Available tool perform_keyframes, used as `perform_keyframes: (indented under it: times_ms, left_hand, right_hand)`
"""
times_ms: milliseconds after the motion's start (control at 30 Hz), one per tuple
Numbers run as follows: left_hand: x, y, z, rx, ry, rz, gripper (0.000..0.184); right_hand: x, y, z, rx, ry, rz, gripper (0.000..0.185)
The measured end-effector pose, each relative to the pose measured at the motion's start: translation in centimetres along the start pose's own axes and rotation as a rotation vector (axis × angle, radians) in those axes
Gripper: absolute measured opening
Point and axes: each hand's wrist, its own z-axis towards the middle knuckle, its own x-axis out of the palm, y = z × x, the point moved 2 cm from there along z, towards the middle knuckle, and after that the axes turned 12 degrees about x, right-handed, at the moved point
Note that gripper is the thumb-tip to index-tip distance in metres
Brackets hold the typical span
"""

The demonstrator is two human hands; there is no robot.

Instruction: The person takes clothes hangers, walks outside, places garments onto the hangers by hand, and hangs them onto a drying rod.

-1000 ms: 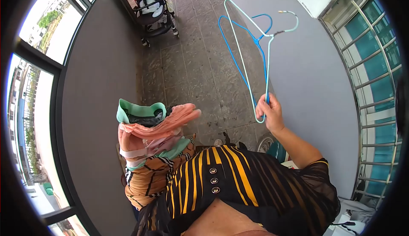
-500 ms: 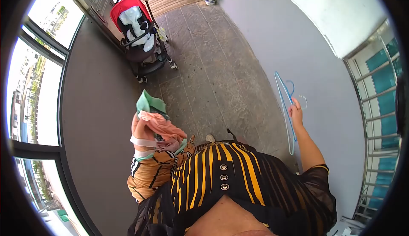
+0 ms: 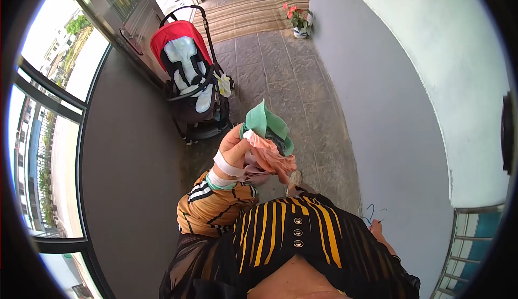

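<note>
A: What is the left hand [image 3: 232,149] doing?

B: It is clamping on a bunched bundle of soft clothes [image 3: 270,156], peach-pink fabric with a pale green band of cloth [image 3: 265,120] sticking up on top; the bundle is hanging near the middle, above the rough grey stone floor [image 3: 324,115]

A: And the right hand [image 3: 375,227]?

B: It is showing small at the near right, partly hiding behind the black top with yellow stripes [image 3: 326,234]; a thin blue hanger hook [image 3: 373,210] is rising just beside it, against the smooth grey wall [image 3: 377,99], though I can't tell how the fingers are closing

A: How far along is everything looking?

B: By my reading, the clothes are already sitting gathered in one grip; the pieces are not yet lying spread or separated, and no cloth is showing on the hook. The rest of that hanger is hiding from view

A: Anything beyond?

B: A black stroller with a red canopy [image 3: 186,59] is standing at the far left, and a brown striped mat [image 3: 243,16] is lying farther off
</note>
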Motion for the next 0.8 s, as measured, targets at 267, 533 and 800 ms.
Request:
perform_keyframes:
  times_ms: [267, 533, 800]
  left_hand:
    - [-5.7, 1.7, 16.4, -0.065, -0.091, 0.017, 0.029]
    - [-16.8, 4.4, 36.9, -0.151, 0.183, 0.110, 0.029]
    - [-26.4, 1.3, 55.9, -0.340, 0.350, 0.031, 0.023]
  right_hand:
    - [16.2, 41.9, -3.8, -0.745, 0.198, -0.140, 0.037]
    - [31.4, 57.1, -6.1, -0.655, 0.303, -0.180, 0.018]
    - [42.1, 61.7, -0.3, -0.295, 0.387, -0.165, 0.019]
